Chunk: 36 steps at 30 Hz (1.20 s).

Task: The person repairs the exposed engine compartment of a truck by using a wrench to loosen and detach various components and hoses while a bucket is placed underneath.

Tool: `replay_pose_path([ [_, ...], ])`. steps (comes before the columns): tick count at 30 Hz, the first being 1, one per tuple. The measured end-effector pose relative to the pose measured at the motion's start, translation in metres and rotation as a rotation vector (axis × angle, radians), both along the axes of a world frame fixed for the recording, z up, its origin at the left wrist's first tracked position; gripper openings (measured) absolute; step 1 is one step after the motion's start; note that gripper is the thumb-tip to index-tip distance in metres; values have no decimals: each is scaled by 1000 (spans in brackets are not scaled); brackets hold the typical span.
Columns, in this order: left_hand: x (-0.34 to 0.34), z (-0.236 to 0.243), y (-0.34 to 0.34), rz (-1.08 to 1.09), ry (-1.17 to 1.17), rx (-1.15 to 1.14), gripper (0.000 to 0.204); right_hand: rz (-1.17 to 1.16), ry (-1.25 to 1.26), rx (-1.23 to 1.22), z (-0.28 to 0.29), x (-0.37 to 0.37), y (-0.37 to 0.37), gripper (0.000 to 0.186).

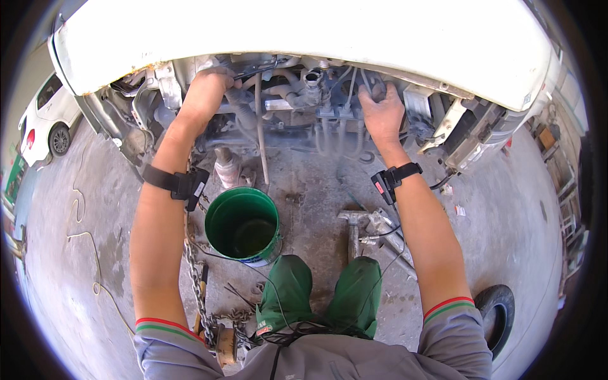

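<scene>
Both my arms reach into the open front of a white vehicle, under its raised white panel [304,28]. My left hand [207,95] is closed beside a black cable [256,67] and grey hoses [244,113]; what its fingers hold is hidden. My right hand [384,120] curls its thumb and fingers round a dark rounded part [379,92], whose kind I cannot tell. Just left of that hand, thin pipes [350,88] run down to a metal block with bent tubes [342,126]. An open pipe end [312,78] points up between my hands. A long rod [260,130] leans down toward the floor.
A green bucket [216,206] stands below, with a jack-like metal cylinder [227,168] behind it. A chain [192,269] hangs left of my knees. Metal frame parts [387,234] lie at right, and a tyre [496,316] farther right. A white car [50,117] is parked at left.
</scene>
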<state>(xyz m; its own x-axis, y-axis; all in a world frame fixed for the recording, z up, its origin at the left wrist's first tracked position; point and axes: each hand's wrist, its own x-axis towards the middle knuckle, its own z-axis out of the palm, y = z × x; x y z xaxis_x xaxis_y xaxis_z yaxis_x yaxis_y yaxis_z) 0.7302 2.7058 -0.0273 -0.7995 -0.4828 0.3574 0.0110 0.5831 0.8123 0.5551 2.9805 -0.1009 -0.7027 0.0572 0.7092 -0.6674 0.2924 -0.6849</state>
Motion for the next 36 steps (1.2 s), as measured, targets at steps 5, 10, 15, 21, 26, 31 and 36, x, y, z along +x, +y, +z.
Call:
replay_pose_path([
  [5, 18, -4, 16, -67, -23, 202, 19, -99, 60, 19, -9, -7, -4, 32],
  [10, 30, -14, 61, -252, 8, 565, 15, -162, 165, 24, -14, -14, -7, 30],
  [15, 27, -14, 92, -333, 53, 636, 15, -169, 146, 58, -13, -14, -4, 31],
  [21, 11, -14, 126, -439, 201, 656, 22, -130, 105, 53, -10, -8, -4, 30],
  [26, 0, -18, 148, -365, 299, 664, 25, -113, 101, 48, -11, -8, -3, 28],
  [31, -14, -17, 167, -329, 386, 648, 25, -140, 175, 62, -14, -13, -4, 29],
  [36, -11, -20, 158, -337, 448, 742, 24, -115, 137, 60, -13, -12, -4, 30],
])
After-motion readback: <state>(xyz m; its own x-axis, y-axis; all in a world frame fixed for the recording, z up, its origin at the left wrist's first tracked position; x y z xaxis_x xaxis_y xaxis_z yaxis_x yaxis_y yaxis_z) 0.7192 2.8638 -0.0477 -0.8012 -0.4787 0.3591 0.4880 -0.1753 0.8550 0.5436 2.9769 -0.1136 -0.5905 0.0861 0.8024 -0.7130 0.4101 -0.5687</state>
